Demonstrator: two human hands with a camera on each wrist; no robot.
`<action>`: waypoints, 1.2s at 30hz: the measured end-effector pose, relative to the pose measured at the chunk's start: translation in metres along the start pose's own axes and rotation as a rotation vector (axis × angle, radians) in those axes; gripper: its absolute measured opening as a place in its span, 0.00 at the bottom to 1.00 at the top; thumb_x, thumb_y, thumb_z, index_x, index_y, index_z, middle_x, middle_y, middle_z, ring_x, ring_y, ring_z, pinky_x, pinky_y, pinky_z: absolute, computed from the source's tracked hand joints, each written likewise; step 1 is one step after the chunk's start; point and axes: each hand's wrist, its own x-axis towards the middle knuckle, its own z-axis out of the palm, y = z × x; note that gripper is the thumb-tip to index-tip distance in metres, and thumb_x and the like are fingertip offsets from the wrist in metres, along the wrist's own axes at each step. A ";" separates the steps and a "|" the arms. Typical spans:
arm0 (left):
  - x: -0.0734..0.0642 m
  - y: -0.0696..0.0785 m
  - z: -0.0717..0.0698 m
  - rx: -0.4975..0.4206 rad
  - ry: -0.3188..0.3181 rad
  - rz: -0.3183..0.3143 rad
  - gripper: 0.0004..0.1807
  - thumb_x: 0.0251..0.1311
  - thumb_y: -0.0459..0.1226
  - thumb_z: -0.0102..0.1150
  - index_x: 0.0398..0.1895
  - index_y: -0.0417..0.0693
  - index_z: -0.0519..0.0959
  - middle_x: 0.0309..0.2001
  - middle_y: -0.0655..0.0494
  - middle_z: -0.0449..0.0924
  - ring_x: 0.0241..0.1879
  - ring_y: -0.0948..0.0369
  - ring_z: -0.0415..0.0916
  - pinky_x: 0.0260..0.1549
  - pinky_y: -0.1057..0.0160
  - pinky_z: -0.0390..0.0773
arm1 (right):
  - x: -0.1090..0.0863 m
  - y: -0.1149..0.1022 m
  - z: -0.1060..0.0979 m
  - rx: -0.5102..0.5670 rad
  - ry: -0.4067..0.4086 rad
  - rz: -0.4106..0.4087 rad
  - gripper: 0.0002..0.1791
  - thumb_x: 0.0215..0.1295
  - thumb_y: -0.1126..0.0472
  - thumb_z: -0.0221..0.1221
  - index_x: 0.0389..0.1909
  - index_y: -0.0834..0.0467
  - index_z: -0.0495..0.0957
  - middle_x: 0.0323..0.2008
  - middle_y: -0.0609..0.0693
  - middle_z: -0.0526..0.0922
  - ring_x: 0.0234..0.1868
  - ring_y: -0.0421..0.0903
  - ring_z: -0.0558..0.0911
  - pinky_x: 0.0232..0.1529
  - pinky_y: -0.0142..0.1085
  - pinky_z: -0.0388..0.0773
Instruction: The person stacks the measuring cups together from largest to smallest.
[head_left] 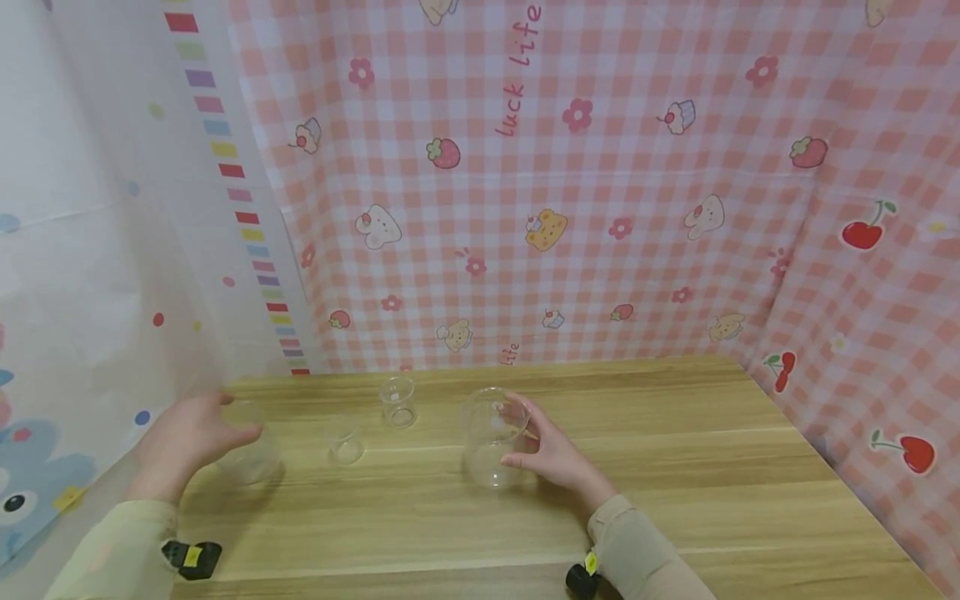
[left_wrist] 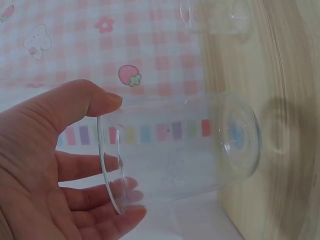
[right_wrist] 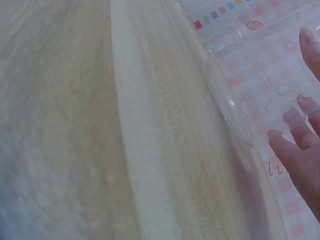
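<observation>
My left hand (head_left: pixel 191 437) grips a clear cup (left_wrist: pixel 170 150) near its rim, thumb on one side and fingers on the other. In the left wrist view the cup's base is close to the wooden tabletop, with a shadow beside it; whether they touch I cannot tell. Around the side of a larger, rounded clear glass vessel (head_left: pixel 487 450) curl the thumb and fingers of my right hand (head_left: pixel 551 454). Its lower part and fingers also show in the right wrist view. Between the hands stand two small clear cups, one nearer (head_left: pixel 346 442) and one farther back (head_left: pixel 398 404).
The wooden table (head_left: pixel 420 533) ends at a pink checked cloth (head_left: pixel 637 275) hanging behind it and along the right. A pale printed cloth (head_left: pixel 82 275) hangs close on the left, beside my left arm.
</observation>
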 end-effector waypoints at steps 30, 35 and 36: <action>-0.013 0.041 -0.013 0.007 0.063 0.137 0.42 0.52 0.53 0.69 0.60 0.28 0.72 0.55 0.27 0.75 0.52 0.32 0.72 0.45 0.34 0.73 | 0.000 -0.001 0.000 0.020 0.002 0.004 0.51 0.56 0.78 0.66 0.77 0.56 0.50 0.71 0.63 0.62 0.71 0.61 0.63 0.67 0.55 0.64; -0.015 0.052 -0.013 -0.004 0.086 0.163 0.41 0.51 0.51 0.69 0.59 0.28 0.73 0.54 0.28 0.76 0.52 0.34 0.73 0.46 0.35 0.74 | 0.000 0.000 0.000 0.029 -0.001 -0.006 0.50 0.57 0.78 0.65 0.77 0.57 0.50 0.71 0.64 0.62 0.71 0.62 0.62 0.66 0.55 0.64; -0.016 0.054 -0.013 -0.003 0.091 0.174 0.40 0.51 0.51 0.69 0.59 0.29 0.74 0.54 0.29 0.76 0.52 0.34 0.73 0.46 0.35 0.74 | 0.000 0.000 0.000 0.029 -0.002 -0.008 0.50 0.57 0.78 0.65 0.77 0.57 0.50 0.71 0.64 0.62 0.71 0.62 0.62 0.66 0.55 0.64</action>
